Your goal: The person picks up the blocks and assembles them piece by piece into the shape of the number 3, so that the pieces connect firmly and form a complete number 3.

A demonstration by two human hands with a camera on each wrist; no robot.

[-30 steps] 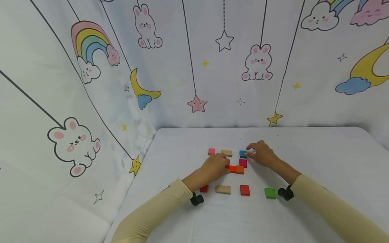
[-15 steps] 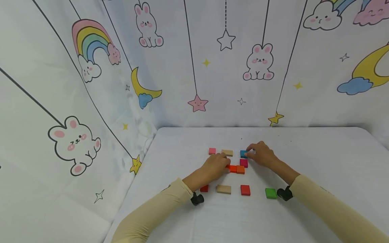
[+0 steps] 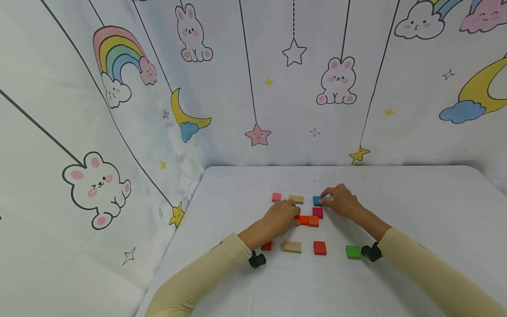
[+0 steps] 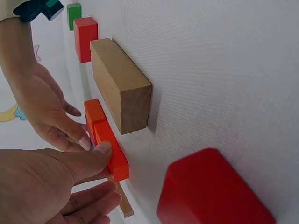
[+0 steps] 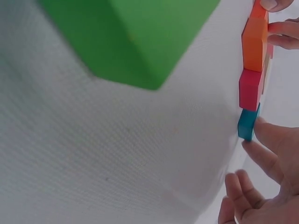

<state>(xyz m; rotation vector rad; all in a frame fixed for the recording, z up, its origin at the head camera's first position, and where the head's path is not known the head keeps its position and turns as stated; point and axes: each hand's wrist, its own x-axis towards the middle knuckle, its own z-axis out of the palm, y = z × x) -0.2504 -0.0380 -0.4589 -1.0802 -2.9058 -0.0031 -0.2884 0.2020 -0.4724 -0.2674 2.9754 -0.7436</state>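
Note:
My left hand (image 3: 279,218) pinches a bright red-orange block (image 4: 115,161) by its end, thumb on the near side, the finger behind partly hidden. That block lies end to end against an orange block (image 3: 313,221). Behind the orange one sits a magenta block (image 3: 317,213), and beyond it a blue block (image 5: 247,124), in a short row. My right hand (image 3: 341,201) pinches the blue block between thumb and index finger, its other fingers spread loosely. All these blocks rest on the white table.
At the back lie a pink block (image 3: 276,197) and a wooden block (image 3: 296,199). Nearer are a red block (image 4: 210,191) below my left wrist, another wooden block (image 3: 291,247), a second red block (image 3: 319,248) and a green block (image 3: 353,252). A printed curtain (image 3: 222,88) hangs behind the table.

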